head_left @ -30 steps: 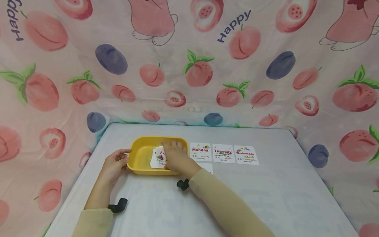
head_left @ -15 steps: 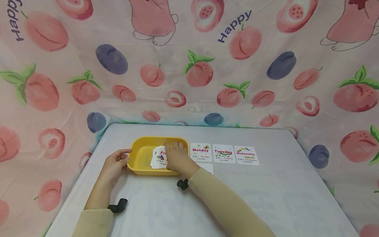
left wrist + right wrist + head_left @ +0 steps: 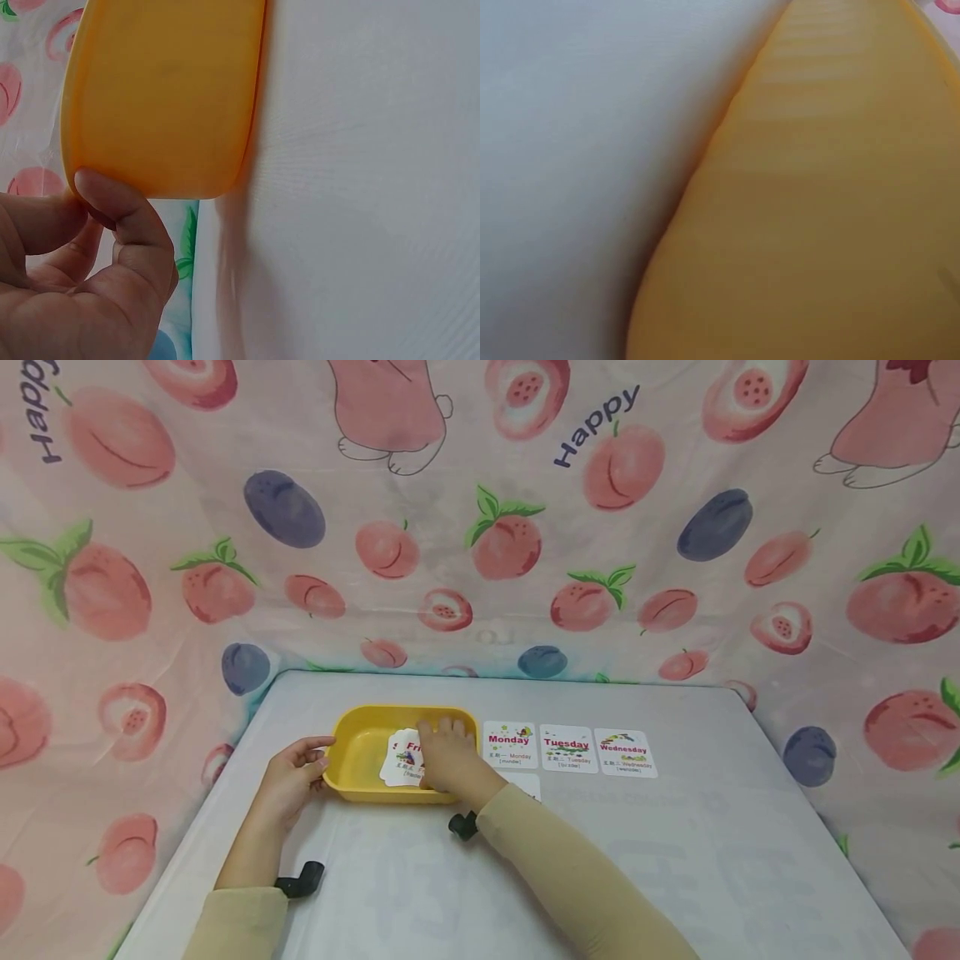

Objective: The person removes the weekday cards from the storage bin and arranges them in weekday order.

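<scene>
A yellow plastic tray (image 3: 358, 795) sits on the white table, shown from outside in both wrist views. My left hand (image 3: 295, 781) holds its left end; in the left wrist view the thumb and forefinger pinch the yellow wall (image 3: 165, 97). Inside the tray, toward the right, is a small overlapping pile of white cards, with a "Fri..." card (image 3: 407, 760) on top. My right hand (image 3: 453, 756) reaches over the front rim onto this pile and covers its right part. Where its fingertips meet the cards is hidden, and the right wrist view shows only tray wall and tablecloth.
Right of the tray lie a Monday card (image 3: 510, 746), a Tuesday card (image 3: 568, 749) and a Wednesday card (image 3: 625, 753) in a row. Below Monday, another card (image 3: 530, 783) is mostly hidden by my right arm. Fruit-print cloth (image 3: 480, 568) hangs behind the table.
Over the first half second my right hand shifts very slightly right over the cards, uncovering a little more of the top one. The left hand and tray stay put.
</scene>
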`<action>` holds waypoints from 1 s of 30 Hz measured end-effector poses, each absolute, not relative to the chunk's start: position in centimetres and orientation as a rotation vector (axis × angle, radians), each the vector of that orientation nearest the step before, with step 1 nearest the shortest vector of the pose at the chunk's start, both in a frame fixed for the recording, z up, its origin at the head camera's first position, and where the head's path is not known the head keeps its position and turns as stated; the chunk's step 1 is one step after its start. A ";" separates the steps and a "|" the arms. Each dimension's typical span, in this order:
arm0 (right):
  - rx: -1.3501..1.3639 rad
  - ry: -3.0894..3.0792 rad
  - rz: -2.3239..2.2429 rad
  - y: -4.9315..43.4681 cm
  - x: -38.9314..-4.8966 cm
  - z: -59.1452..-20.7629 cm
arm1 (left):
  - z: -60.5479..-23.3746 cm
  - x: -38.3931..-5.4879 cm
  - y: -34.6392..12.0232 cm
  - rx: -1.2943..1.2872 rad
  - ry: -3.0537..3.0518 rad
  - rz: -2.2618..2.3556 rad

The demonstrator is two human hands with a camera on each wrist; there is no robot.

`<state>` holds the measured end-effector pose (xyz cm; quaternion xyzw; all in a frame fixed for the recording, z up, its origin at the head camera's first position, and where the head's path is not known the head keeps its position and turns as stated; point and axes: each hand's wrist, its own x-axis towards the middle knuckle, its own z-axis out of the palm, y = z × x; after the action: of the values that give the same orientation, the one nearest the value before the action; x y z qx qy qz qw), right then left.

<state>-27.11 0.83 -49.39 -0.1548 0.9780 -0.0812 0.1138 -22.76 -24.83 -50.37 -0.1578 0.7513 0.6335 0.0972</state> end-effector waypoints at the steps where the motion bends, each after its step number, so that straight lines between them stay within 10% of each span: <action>1: -0.456 2.873 -0.237 0.8 -27.1 -49.5 | -50.4 -22.7 -24.8 -0.469 2.224 1.875; 30: -0.472 2.963 -0.288 1.0 -26.7 -49.4 | -50.2 -22.6 -24.7 -0.452 2.223 1.896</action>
<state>-26.73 0.97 -49.45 -0.1563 0.9810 -0.0952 0.0639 -22.57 -24.69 -50.23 -0.1522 0.7486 0.6387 0.0925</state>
